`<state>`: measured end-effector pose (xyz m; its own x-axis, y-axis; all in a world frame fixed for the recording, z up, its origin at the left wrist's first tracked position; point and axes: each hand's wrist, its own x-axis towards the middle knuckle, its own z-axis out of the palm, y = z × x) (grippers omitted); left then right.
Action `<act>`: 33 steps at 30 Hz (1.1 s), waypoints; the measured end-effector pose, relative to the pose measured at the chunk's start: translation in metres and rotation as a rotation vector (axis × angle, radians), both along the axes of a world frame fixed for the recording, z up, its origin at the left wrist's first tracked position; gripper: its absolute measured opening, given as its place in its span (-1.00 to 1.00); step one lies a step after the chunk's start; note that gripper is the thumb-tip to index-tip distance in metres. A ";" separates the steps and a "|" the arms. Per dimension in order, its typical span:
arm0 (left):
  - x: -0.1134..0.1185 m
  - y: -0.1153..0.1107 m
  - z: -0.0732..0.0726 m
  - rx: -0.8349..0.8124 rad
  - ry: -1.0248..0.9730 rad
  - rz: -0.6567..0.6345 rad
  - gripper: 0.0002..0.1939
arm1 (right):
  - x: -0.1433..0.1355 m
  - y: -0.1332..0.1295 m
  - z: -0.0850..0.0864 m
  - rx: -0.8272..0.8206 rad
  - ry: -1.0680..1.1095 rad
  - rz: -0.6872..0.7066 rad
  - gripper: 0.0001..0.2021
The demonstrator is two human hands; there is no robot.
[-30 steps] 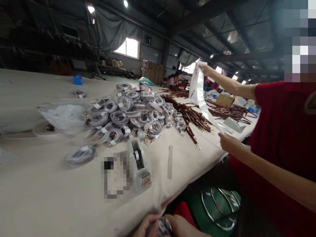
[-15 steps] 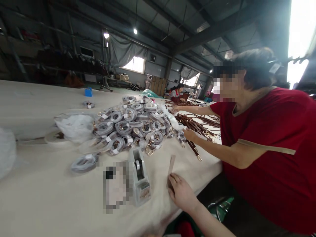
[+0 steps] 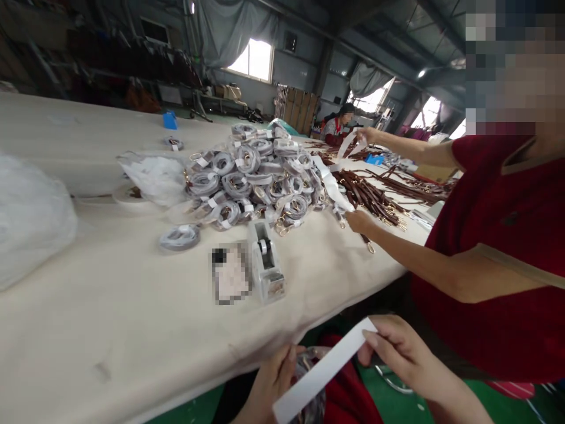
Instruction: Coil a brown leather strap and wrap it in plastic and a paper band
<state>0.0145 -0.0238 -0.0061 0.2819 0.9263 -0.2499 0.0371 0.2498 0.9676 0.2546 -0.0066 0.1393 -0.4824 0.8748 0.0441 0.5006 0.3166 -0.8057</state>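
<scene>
Close to my body, below the table's front edge, my left hand [image 3: 274, 380] grips a coiled grey strap [image 3: 306, 406] that looks wrapped in see-through plastic. A white paper strip [image 3: 324, 372] slants across in front of that coil and hides part of it. My right hand [image 3: 404, 356] pinches the strip's upper end between thumb and fingers. On the table ahead are a grey tape dispenser [image 3: 268, 265] and a blurred-out flat item [image 3: 231, 274] beside it. One more coiled strap [image 3: 180, 237] lies left of these.
A heap of bagged coiled straps [image 3: 247, 171] covers the table's middle. Brown straps [image 3: 364, 191] with metal clasps lie behind it. A co-worker in a red shirt [image 3: 485, 235] reaches in from the right, holding white strips. Plastic bags [image 3: 33, 218] sit at left.
My right hand has lifted the paper strip off the table and brought it back toward me. My left hand has come into view with the coiled strap. The co-worker's far hand has risen.
</scene>
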 end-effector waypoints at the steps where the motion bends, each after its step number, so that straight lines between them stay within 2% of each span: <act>1: 0.000 0.000 0.001 -0.039 0.005 -0.021 -0.33 | 0.002 -0.005 -0.001 -0.009 -0.023 0.012 -0.60; 3: 0.000 0.002 0.004 -0.077 0.040 -0.066 -0.33 | 0.006 -0.012 -0.005 -0.007 -0.066 0.004 -0.63; 8: 0.000 0.006 0.008 -0.038 0.115 -0.100 -0.41 | 0.018 -0.021 -0.006 0.110 -0.225 -0.008 -0.70; 15: 0.004 0.003 0.005 -0.042 0.129 -0.068 -0.43 | 0.006 -0.030 -0.003 0.465 -0.466 0.043 -0.83; 22: 0.008 0.006 0.007 -0.049 0.158 -0.073 -0.44 | -0.010 -0.040 0.016 0.764 -0.550 0.036 -0.79; 29: 0.012 0.006 0.005 -0.058 0.197 -0.060 -0.44 | -0.014 -0.048 0.021 0.716 -0.661 0.124 -0.73; 33: 0.013 0.006 0.003 -0.058 0.182 -0.056 -0.48 | -0.018 -0.049 0.023 0.771 -0.688 0.133 -0.65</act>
